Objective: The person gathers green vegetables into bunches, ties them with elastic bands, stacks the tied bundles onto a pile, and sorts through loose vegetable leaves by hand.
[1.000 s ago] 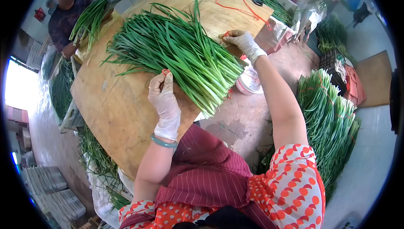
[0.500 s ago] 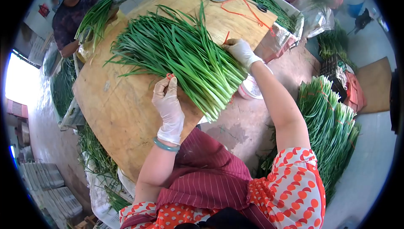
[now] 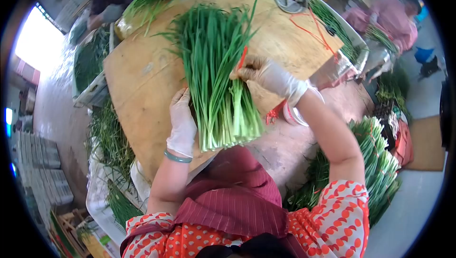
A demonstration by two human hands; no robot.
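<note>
While my right hand [image 3: 275, 77] pinched the red tie [image 3: 242, 57] and my left hand [image 3: 182, 121], grip unclear, flanked the green stalks [image 3: 209, 63], I judged uneven tension could splay them

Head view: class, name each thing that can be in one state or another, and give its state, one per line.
Green stalks: gathered, pale ends toward the person
Red tie: pinched, raised; whether knotted, cannot tell
Right hand: gloved, grip closed on the tie
Left hand: gloved, beside the stalks; grip unclear
Grey cloth: crumpled on the board
Standing bundles: pale ends up
</note>
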